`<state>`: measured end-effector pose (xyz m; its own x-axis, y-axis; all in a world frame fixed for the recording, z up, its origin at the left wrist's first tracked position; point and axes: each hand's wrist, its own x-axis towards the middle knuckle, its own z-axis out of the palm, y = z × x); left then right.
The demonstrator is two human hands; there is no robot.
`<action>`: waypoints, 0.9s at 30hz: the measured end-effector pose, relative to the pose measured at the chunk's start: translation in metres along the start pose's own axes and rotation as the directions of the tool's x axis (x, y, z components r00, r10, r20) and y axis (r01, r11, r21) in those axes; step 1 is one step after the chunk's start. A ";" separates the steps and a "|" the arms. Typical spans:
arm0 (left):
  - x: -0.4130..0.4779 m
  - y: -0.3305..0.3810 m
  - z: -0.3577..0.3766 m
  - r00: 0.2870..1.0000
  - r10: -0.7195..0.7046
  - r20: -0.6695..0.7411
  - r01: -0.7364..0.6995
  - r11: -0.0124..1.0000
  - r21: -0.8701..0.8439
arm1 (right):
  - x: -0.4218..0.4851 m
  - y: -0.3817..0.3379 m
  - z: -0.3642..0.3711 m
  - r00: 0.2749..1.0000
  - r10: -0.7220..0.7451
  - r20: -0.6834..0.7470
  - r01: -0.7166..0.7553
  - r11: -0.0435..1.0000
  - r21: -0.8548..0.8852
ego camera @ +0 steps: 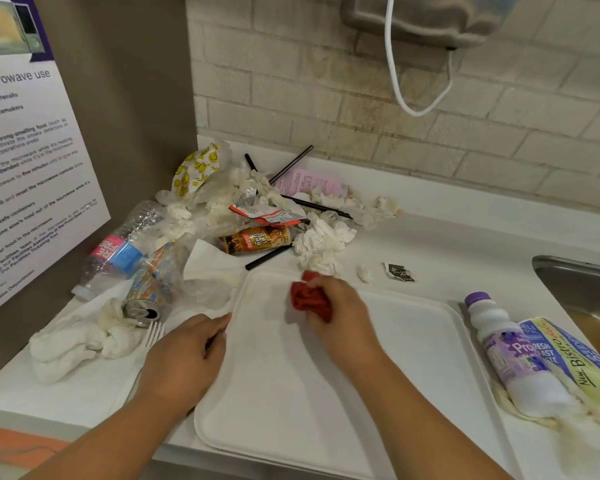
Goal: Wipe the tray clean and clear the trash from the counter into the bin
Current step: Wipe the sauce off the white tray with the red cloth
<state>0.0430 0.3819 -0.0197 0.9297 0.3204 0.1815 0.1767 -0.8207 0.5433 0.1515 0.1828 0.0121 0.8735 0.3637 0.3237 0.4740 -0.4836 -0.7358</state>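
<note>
Red cloth bunched in the right hand is wiping the tray, flat left hand bracing its rim; wrist-side strokes likely following.

At the left edge the poster is cut off, its smallest print unreadable. The sink runs off the right edge. The left hand hides the handle of the fork; the red cloth is blurred.
</note>
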 end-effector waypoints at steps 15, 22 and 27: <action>0.003 -0.008 0.005 1.000 0.020 -0.019 -0.020 1.000 -0.024 | 0.044 -0.005 0.043 0.944 0.176 0.280 -0.058 0.922 -0.383; 0.003 -0.011 0.008 0.999 0.032 -0.017 -0.032 0.999 -0.020 | 0.053 -0.027 0.042 0.799 0.029 0.600 0.146 0.960 -0.240; 0.005 -0.010 0.008 1.000 0.023 -0.010 -0.022 1.000 0.013 | 0.032 -0.029 0.022 0.677 0.001 0.736 0.199 0.962 -0.185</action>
<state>0.0482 0.3880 -0.0314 0.9303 0.3063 0.2016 0.1602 -0.8339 0.5281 0.1631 0.2263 0.0305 0.5101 0.8316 -0.2198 0.6506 -0.5402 -0.5338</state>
